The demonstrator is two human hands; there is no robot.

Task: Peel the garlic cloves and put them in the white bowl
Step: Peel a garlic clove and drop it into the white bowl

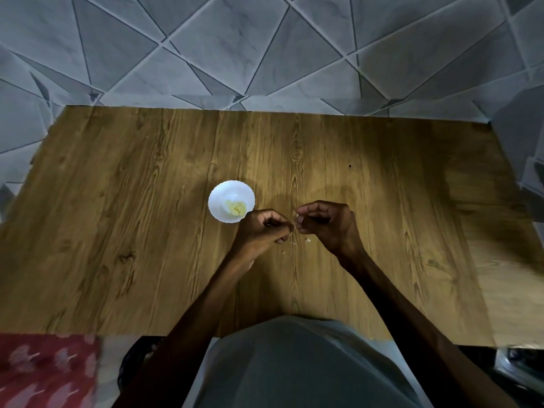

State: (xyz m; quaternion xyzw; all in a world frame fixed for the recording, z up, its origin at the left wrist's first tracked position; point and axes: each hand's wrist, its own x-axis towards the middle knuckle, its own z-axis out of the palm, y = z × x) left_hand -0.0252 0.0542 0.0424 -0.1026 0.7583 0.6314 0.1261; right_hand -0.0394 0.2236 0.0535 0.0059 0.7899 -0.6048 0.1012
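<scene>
A small white bowl (pixel 223 195) stands on the wooden table (pixel 132 231), with several peeled yellowish garlic cloves (pixel 236 208) inside. Just right of the bowl my left hand (pixel 262 231) and my right hand (pixel 325 223) meet above the tabletop, fingers curled, fingertips pinching a small garlic clove (pixel 295 226) between them. The clove is mostly hidden by the fingers. A few white skin bits (pixel 308 239) lie on the wood under the hands.
The table's far edge meets a grey tiled floor (pixel 265 54). A red patterned cloth (pixel 44 369) lies at the near left below the table edge. My grey shirt (pixel 294 363) fills the bottom middle.
</scene>
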